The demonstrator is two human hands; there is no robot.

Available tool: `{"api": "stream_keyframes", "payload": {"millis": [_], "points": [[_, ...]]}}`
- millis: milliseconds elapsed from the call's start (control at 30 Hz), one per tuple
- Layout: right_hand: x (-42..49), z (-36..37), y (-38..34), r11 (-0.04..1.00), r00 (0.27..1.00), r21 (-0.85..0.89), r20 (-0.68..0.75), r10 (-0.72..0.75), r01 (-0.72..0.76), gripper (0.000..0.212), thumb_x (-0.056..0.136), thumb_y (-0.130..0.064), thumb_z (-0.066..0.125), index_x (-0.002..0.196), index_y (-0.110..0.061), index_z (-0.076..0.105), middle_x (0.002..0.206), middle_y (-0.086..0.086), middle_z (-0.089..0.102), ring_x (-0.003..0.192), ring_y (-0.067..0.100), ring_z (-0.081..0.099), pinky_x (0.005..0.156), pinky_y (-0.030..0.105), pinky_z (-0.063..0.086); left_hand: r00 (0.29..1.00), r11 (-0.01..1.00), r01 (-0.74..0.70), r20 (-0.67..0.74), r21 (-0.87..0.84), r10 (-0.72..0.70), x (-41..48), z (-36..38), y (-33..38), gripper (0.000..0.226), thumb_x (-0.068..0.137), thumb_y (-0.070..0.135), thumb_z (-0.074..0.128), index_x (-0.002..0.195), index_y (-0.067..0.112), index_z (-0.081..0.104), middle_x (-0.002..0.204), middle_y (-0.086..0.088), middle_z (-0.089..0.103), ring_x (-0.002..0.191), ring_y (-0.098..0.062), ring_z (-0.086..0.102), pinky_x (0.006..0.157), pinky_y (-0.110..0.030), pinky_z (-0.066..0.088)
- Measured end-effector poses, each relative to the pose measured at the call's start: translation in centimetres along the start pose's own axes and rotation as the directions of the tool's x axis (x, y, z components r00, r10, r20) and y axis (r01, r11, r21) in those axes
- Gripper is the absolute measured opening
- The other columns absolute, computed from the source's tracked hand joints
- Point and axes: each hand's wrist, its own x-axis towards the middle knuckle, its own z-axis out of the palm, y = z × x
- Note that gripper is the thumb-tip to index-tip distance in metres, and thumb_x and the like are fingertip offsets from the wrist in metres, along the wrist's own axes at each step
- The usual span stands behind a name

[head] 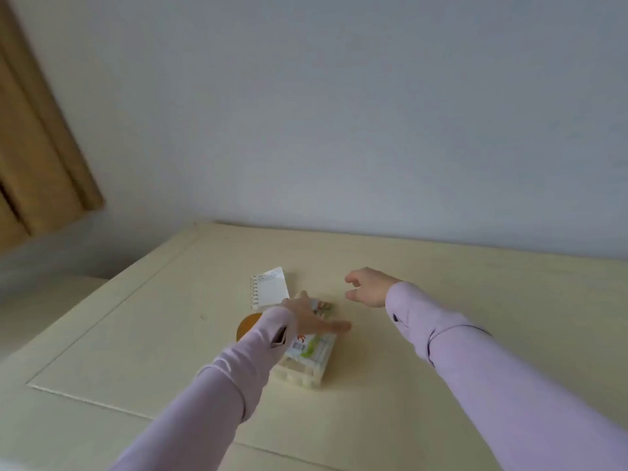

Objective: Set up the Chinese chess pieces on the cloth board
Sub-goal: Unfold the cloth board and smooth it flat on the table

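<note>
On a cream bench [441, 334], near its middle: clear box of pale chess pieces [306, 365], printed label on top. Over its far end, left hand [306, 316], fingers [339, 326] spread apart, blurred; contact uncertain. Just right, right hand [368, 288], loosely curled, holding nothing. Beyond the box, spiral notebook [270, 287]; left of it, orange disc [249, 326].

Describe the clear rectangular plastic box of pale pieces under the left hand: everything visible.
The clear rectangular plastic box lies flat on the cream table, long axis running away from the camera. Pale round pieces show in rows through its near wall. A printed label with green, orange and a barcode covers its top. The left hand, spread open, covers the far half; blur hides whether it presses.
</note>
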Motion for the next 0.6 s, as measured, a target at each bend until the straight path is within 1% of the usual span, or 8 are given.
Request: {"api": "stream_keyframes", "payload": {"millis": [133,200,267,333,367,433,500,600], "points": [[0.3,2.4,1.2,0.999,0.999,0.052,0.031,-0.007,0.006,0.053,0.096,-0.018,0.045,0.146,-0.013,0.029,0.149,0.006,0.037,0.135,0.023,0.039,0.111,0.033,0.030,0.995,0.998,0.036,-0.097,0.055,-0.030,0.6,2.3,0.3,0.107,0.065,0.061,0.073,0.145,0.019,0.015,0.143,-0.015,0.026,0.129,-0.034,0.034,0.097,-0.042,0.042],[0.3,3.9,2.1,0.992,1.000,0.129,0.021,-0.005,0.003,0.053,0.094,-0.014,0.047,0.145,-0.014,0.032,0.145,0.007,0.042,0.128,0.025,0.046,0.108,0.036,0.037,0.991,0.998,0.003,-0.131,0.065,0.005,0.5,3.2,0.4,0.096,0.068,0.053,0.073,0.142,0.020,0.022,0.139,-0.015,0.027,0.124,-0.034,0.036,0.088,-0.039,0.042],[-0.1,4.3,2.8,0.982,1.000,0.190,-0.007,-0.015,0.016,0.056,0.091,-0.009,0.050,0.144,-0.015,0.034,0.139,0.009,0.047,0.115,0.026,0.056,0.099,0.035,0.045,0.988,0.994,-0.047,-0.144,0.095,0.061,0.6,3.3,0.0,0.090,0.066,0.053,0.073,0.137,0.022,0.028,0.134,-0.013,0.032,0.114,-0.030,0.040,0.079,-0.035,0.039],[-1.4,4.7,3.8,0.976,0.999,0.218,-0.027,-0.021,0.026,0.061,0.089,-0.005,0.054,0.145,-0.012,0.031,0.136,0.009,0.050,0.103,0.025,0.057,0.085,0.027,0.048,0.985,0.986,-0.114,-0.113,0.120,0.128,0.2,3.6,-0.3,0.094,0.058,0.058,0.073,0.135,0.026,0.030,0.131,-0.009,0.037,0.107,-0.026,0.043,0.082,-0.034,0.042],[-2.1,4.5,4.2,0.972,1.000,0.234,-0.023,-0.022,0.027,0.066,0.087,-0.005,0.059,0.146,-0.009,0.029,0.136,0.009,0.050,0.104,0.025,0.056,0.084,0.025,0.046,0.983,0.980,-0.149,-0.091,0.134,0.162,0.1,3.5,-0.4,0.101,0.052,0.061,0.072,0.137,0.029,0.028,0.132,-0.007,0.039,0.109,-0.025,0.045,0.088,-0.036,0.044],[-3.8,4.6,5.2,0.976,0.999,0.216,-0.021,-0.034,0.038,0.084,0.081,-0.011,0.070,0.149,-0.010,0.021,0.140,0.004,0.045,0.120,0.023,0.050,0.098,0.026,0.040,0.965,0.959,-0.250,-0.045,0.135,0.258,-0.8,3.7,-0.2,0.103,0.056,0.056,0.076,0.142,0.032,0.024,0.132,-0.002,0.042,0.110,-0.023,0.049,0.095,-0.038,0.046],[-5.8,4.8,5.7,0.987,0.998,0.148,-0.022,-0.064,0.067,0.097,0.076,-0.019,0.077,0.150,-0.014,0.014,0.146,0.000,0.037,0.133,0.019,0.038,0.106,0.025,0.030,0.930,0.922,-0.365,0.004,0.133,0.368,-2.1,4.0,0.4,0.099,0.066,0.043,0.077,0.146,0.033,0.019,0.127,0.003,0.043,0.107,-0.020,0.050,0.093,-0.033,0.046],[-8.3,5.6,6.5,0.994,0.997,0.082,0.011,-0.073,0.071,0.110,0.070,-0.025,0.081,0.150,-0.018,0.007,0.152,-0.002,0.028,0.138,0.016,0.028,0.107,0.023,0.025,0.888,0.872,-0.461,0.097,0.167,0.450,-3.7,4.7,1.7,0.099,0.068,0.037,0.078,0.147,0.034,0.017,0.121,0.008,0.046,0.107,-0.017,0.051,0.093,-0.029,0.045]]}}
